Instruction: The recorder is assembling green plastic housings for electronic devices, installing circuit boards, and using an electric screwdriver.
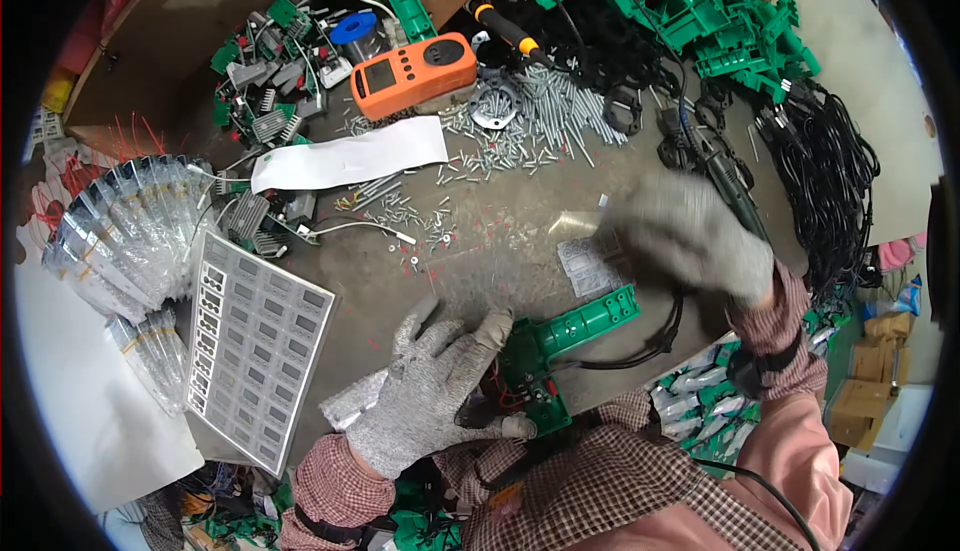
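Because the green housing [590, 327] looks like moulded plastic, it should be light and stiff, and smooth enough to slide a little against gloved fingers. It lies at the near edge of the tabletop [352, 273], close to the person's body, with a black cable [630, 363] beside it on the right. The left grip [428, 389] is at its left end, thumb and fingers spread apart around that side; whether they pinch it, I cannot tell. The right grip [695, 233] is blurred above the tabletop beyond the housing, so its closure cannot be told. Red wires [514, 399] inside look like the fragile part; the outer walls or the long arm seem the safer hold, with the cable left slack.
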Demonstrator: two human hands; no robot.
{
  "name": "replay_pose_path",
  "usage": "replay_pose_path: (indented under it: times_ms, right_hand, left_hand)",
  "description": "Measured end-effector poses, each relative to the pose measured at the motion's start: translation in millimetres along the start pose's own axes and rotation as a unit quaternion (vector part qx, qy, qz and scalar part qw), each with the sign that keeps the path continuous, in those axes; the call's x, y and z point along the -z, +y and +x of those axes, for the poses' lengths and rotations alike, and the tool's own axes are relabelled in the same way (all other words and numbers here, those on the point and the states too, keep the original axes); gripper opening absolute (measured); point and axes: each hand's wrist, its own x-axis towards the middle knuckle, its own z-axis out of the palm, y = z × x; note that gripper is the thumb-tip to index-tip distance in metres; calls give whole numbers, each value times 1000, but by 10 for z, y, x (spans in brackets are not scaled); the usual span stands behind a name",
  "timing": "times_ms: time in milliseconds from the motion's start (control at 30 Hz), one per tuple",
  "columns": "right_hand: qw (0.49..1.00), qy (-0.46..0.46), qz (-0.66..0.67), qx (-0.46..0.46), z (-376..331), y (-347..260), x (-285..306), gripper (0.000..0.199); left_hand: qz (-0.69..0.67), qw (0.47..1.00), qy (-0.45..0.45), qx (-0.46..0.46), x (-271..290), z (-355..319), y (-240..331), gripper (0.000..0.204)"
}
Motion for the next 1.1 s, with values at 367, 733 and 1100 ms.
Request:
replay_pose_path:
  times_ms: [367, 733, 1100]
  right_hand:
    - [979, -197, 59, 20, -97, -422, -190, 31]
    - [932, -208, 291, -51, 29, -260, -421, 32]
    - [968, -231, 83, -43, -112, -539, -41, 27]
  left_hand:
    - [-22, 999, -36, -34, -23, 40, -65, 102]
    - [-67, 997, 40, 7, -140, -76, -104, 117]
    - [41, 999, 22, 0, 9, 56, 37, 99]
